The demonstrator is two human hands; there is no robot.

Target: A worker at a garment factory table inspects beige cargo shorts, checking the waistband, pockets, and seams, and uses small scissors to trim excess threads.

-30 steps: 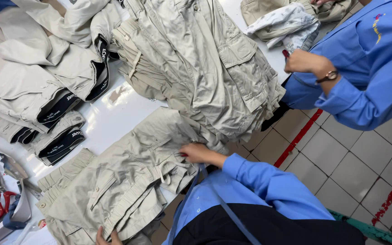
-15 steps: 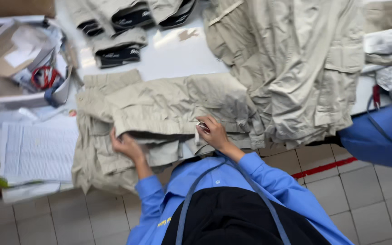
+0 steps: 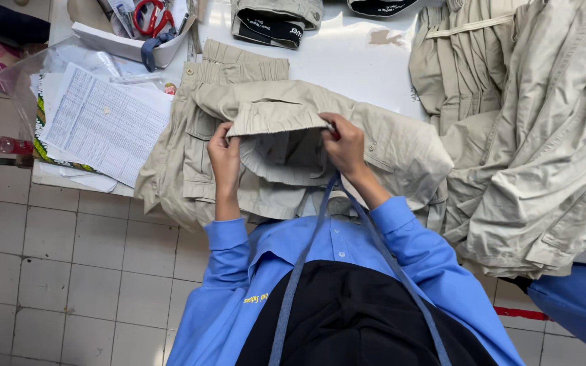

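Note:
A pair of beige trousers (image 3: pixel 388 146) lies across the near edge of the white table (image 3: pixel 347 61). My left hand (image 3: pixel 224 154) grips the left side of its elastic waistband (image 3: pixel 276 122). My right hand (image 3: pixel 344 144) grips the right side of the same waistband. Between them the waist is lifted and pulled open, and the pale lining (image 3: pixel 286 159) shows inside. Blue sleeves and a dark apron fill the bottom of the view.
A big heap of beige garments (image 3: pixel 530 135) covers the table's right side. Folded trousers with black labels (image 3: pixel 272 24) lie at the back. A white tray (image 3: pixel 127 44) with red scissors (image 3: pixel 152 15) and printed sheets (image 3: pixel 103 122) sit left. Another person's blue sleeve (image 3: pixel 578 305) is bottom right.
My hands went from resting on the flat trousers to gripping the waistband and lifting it open. The view swung, so the garment heap now lies to the right.

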